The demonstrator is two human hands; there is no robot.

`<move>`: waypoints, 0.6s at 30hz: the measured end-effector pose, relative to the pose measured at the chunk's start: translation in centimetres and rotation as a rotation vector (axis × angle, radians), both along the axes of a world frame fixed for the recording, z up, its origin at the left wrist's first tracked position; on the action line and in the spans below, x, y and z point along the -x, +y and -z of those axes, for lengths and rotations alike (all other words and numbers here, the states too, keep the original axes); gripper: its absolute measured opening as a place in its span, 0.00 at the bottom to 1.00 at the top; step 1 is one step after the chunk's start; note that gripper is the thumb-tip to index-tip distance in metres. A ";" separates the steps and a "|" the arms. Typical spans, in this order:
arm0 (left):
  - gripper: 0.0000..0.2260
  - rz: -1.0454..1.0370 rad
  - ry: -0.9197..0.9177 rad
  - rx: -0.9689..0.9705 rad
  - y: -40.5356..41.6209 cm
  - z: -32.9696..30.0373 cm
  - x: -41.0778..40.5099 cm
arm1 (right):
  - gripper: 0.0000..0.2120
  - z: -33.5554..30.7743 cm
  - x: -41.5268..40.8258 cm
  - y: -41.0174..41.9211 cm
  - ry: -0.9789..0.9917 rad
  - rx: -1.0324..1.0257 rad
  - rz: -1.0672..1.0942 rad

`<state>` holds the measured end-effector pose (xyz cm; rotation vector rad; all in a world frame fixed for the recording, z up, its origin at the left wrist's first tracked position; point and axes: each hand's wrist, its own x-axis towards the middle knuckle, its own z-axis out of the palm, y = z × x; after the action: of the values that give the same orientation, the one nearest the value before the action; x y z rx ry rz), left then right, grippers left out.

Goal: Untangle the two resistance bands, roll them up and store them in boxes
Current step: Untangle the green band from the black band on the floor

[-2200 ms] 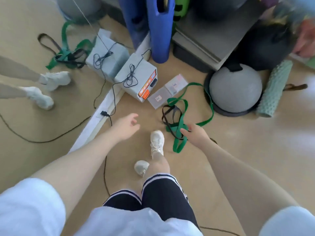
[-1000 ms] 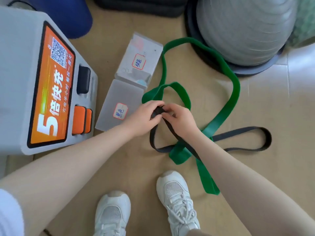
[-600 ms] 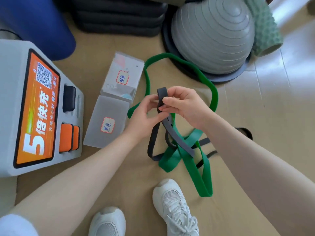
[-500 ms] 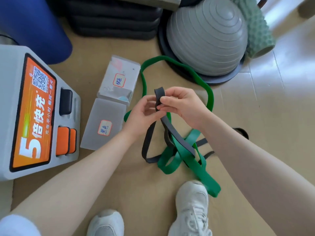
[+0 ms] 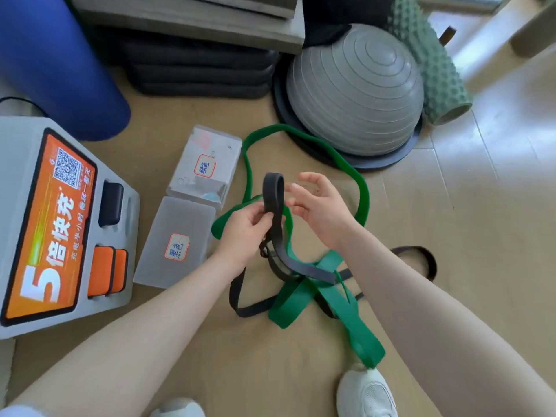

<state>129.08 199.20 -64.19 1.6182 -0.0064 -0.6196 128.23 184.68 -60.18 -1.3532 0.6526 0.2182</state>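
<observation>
A black resistance band (image 5: 273, 191) and a wider green resistance band (image 5: 362, 200) lie tangled on the floor in the middle of the head view. My left hand (image 5: 245, 230) pinches the black band just below a raised loop that stands above my fingers. Just right of that loop, my right hand (image 5: 320, 206) hovers with fingers spread and relaxed, holding nothing. Two translucent lidded boxes with handwritten labels lie to the left: a far box (image 5: 207, 164) and a near box (image 5: 177, 239). The green band's big loop runs round behind my hands.
A grey charging station (image 5: 57, 221) with an orange panel stands at the left. A grey half-dome balance ball (image 5: 355, 88) sits behind the bands, a green foam roller (image 5: 433, 61) beside it. A blue rolled mat (image 5: 57, 64) and dark stacked mats (image 5: 198, 67) are behind. My white shoe (image 5: 365, 392) is below.
I crouched down to the bands and lifted the black band's end with both hands. Since half a second ago my right hand has let go of the black loop and opened.
</observation>
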 end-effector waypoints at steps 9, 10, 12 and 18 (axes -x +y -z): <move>0.13 -0.065 -0.029 0.101 -3.3 -2.4 -1.4 | 0.24 4.8 7.4 -1.6 0.136 0.106 -0.480; 0.13 -0.043 -0.023 0.099 -3.8 -2.9 -1.5 | 0.26 4.7 7.3 -1.4 0.100 0.143 -0.496; 0.12 0.007 0.014 0.067 -4.5 -3.9 -1.4 | 0.26 3.6 7.2 -0.9 0.057 0.267 -0.505; 0.10 -0.095 0.154 0.125 -6.0 -9.2 -3.6 | 0.07 -2.6 6.3 -2.9 0.045 0.181 -0.315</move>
<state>132.70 193.22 -54.98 1.4391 0.1419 -0.6557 121.93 181.79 -57.60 -1.6280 0.5023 0.4519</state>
